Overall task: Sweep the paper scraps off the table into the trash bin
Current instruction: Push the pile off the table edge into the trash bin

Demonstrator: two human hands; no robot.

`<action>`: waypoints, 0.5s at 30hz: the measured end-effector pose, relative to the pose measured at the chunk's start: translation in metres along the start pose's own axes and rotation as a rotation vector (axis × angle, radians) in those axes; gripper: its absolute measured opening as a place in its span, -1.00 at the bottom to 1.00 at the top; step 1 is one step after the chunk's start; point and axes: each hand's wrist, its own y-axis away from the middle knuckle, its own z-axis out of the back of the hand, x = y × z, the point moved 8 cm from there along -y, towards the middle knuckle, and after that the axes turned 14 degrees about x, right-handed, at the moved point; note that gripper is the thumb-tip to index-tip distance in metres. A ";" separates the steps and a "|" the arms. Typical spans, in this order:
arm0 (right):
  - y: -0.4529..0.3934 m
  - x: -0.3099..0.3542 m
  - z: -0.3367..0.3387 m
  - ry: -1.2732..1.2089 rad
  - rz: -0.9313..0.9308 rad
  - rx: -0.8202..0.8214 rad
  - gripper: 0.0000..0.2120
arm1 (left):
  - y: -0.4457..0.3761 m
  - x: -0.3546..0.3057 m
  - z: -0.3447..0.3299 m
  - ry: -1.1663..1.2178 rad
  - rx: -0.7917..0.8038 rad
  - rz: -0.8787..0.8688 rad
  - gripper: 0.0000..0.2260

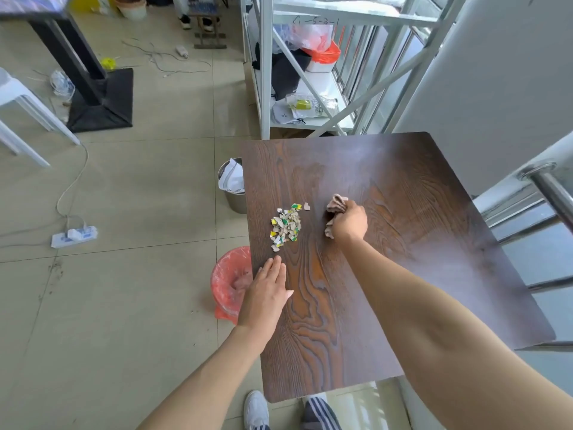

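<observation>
I see the dark wood-grain table [387, 243] from above, with the paper scraps [286, 226] gathered in one loose pile near its left edge. One stray scrap [307, 206] lies just beside the pile, on its far right side, apart from the rest.

My right hand [350, 223] rests on the tabletop to the right of the pile, near it but not touching it. Its fingers are curled closed around a crumpled brownish cloth [336, 204], which bulges out above and below the fist.

My left hand [266, 290] lies flat at the left table edge, fingers extended and together, palm down, holding nothing. Its fingertips point toward the pile and stop just short of the nearest scrap.

The trash bin [231, 282], lined with a red bag, stands on the floor directly beside the left table edge, partly under my left hand. A second, metal bin [232, 187] stands further along the same edge.
</observation>
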 end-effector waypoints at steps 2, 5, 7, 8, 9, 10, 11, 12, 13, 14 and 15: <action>-0.007 0.012 -0.012 0.010 0.029 0.038 -0.64 | -0.001 0.000 -0.001 -0.011 -0.011 0.014 -0.44; -0.014 0.041 -0.036 0.015 0.117 0.113 -0.62 | -0.002 -0.002 -0.003 -0.012 -0.024 0.000 -0.42; -0.013 0.063 -0.050 0.078 0.203 0.153 -0.61 | -0.004 -0.002 -0.005 -0.012 -0.042 0.007 -0.42; -0.012 0.073 -0.058 0.121 0.257 0.181 -0.61 | -0.004 -0.002 -0.007 -0.018 -0.045 0.012 -0.42; -0.009 0.081 -0.066 0.171 0.311 0.214 -0.59 | -0.005 -0.001 -0.008 -0.025 -0.045 0.018 -0.42; -0.007 0.087 -0.075 0.230 0.380 0.244 -0.57 | -0.006 -0.001 -0.008 -0.032 -0.040 0.022 -0.41; -0.003 0.092 -0.081 0.291 0.446 0.274 -0.55 | -0.007 0.000 -0.007 -0.037 -0.038 0.025 -0.41; -0.001 0.095 -0.086 0.345 0.505 0.302 -0.53 | -0.008 0.000 -0.007 -0.039 -0.037 0.027 -0.40; 0.002 0.096 -0.090 0.399 0.550 0.330 -0.54 | -0.008 0.000 -0.006 -0.039 -0.036 0.030 -0.40; 0.002 0.096 -0.094 0.453 0.595 0.355 -0.56 | -0.007 0.000 -0.006 -0.034 -0.037 0.030 -0.40; 0.006 0.097 -0.095 0.508 0.632 0.381 -0.58 | -0.007 0.000 -0.005 -0.032 -0.038 0.028 -0.40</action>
